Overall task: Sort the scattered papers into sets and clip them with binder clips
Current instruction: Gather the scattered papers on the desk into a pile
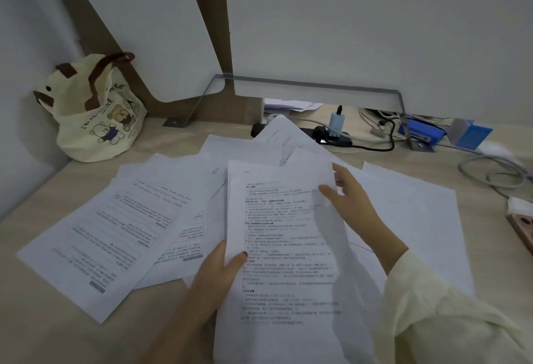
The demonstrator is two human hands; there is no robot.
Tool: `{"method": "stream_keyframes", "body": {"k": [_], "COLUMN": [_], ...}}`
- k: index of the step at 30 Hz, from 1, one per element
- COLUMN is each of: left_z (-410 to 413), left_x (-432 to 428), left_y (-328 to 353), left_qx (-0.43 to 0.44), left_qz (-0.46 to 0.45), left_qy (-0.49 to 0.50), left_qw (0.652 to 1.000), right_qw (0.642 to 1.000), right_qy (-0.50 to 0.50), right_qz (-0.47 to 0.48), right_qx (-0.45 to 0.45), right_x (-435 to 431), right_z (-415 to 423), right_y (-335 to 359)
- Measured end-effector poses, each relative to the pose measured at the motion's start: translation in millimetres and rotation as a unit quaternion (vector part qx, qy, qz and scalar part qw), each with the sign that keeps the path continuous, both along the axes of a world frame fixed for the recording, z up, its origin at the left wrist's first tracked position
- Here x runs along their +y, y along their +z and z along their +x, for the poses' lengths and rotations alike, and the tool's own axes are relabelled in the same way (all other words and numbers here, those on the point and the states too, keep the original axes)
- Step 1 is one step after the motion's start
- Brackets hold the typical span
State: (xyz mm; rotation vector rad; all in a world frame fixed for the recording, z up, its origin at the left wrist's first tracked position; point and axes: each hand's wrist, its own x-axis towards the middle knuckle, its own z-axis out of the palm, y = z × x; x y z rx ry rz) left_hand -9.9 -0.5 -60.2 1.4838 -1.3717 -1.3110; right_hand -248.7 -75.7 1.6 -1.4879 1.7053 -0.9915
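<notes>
A stack of printed sheets (282, 248) is lifted off the desk in front of me. My left hand (215, 273) grips its left edge, thumb on top of the page. My right hand (350, 199) pinches the upper right corner of the top sheet, thumb on the front. More printed papers (115, 228) lie fanned out on the desk to the left, and blank-looking sheets (418, 208) lie to the right under my right arm. No binder clips show anywhere in view.
A cream bear-print tote bag (98, 113) stands at the back left corner. A power strip (331, 136) with cables, a blue box (473, 133) and a metal bracket (305, 87) line the back. A pink device (522, 228) lies at the right edge.
</notes>
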Motion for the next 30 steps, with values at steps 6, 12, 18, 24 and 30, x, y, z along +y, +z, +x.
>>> {"method": "stream_keyframes", "body": {"k": [6, 12, 18, 24, 30], "left_z": [-1.5, -0.4, 1.1, 5.4, 5.1], "left_x": [-1.7, -1.6, -0.7, 1.8, 2.8], "left_y": [-3.2, -3.0, 3.0, 1.4, 1.0], "left_qx": [-0.024, 0.021, 0.072, 0.120, 0.129], "left_qz": [-0.008, 0.005, 0.040, 0.059, 0.050], "left_qy": [0.011, 0.067, 0.107, 0.147, 0.166], "left_qw": [1.000, 0.997, 0.991, 0.980, 0.976], "right_qw": [0.977, 0.933, 0.889, 0.914, 0.973], "right_qy": [-0.052, 0.042, 0.050, -0.054, -0.202], "right_qz": [0.067, 0.106, -0.016, -0.013, -0.044], "right_qx": [0.194, 0.342, 0.455, 0.402, 0.101], "right_x": [36.4, 74.2, 74.2, 72.8, 71.3], "right_z": [-55.4, -80.0, -78.6, -78.7, -75.7], "right_y": [-28.6, -45.6, -54.8, -50.2, -18.2]}}
